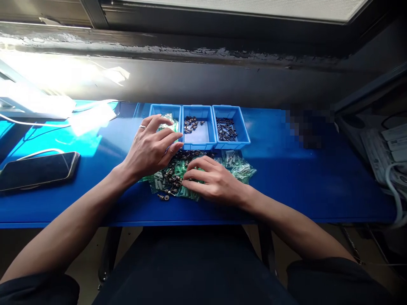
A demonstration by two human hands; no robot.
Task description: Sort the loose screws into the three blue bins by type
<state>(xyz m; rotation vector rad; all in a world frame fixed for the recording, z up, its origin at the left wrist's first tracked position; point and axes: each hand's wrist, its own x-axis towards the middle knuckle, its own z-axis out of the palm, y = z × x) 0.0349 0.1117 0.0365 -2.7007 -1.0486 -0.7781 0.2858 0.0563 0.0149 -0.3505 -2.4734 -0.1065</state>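
My left hand (155,146) hovers over the front of the left blue bin (165,108), its fingers apart and nothing visible in them. In that bin lie small clear-and-green packets (168,123), partly covered by the hand. My right hand (213,178) rests on a pile in front of the bins, fingers loosely bent and apart, the tips touching small dark metal fittings (174,180). Several green-printed plastic packets (243,170) of small parts are spread around and under it. What lies beneath the right palm is hidden.
The middle bin (199,145) holds some metal fittings; the right bin (233,145) holds dark screws (226,130). A phone (40,170) lies at the left of the blue table (276,190), near white cables and a sunlit sheet. Pale boxes and a hose stand at the far right.
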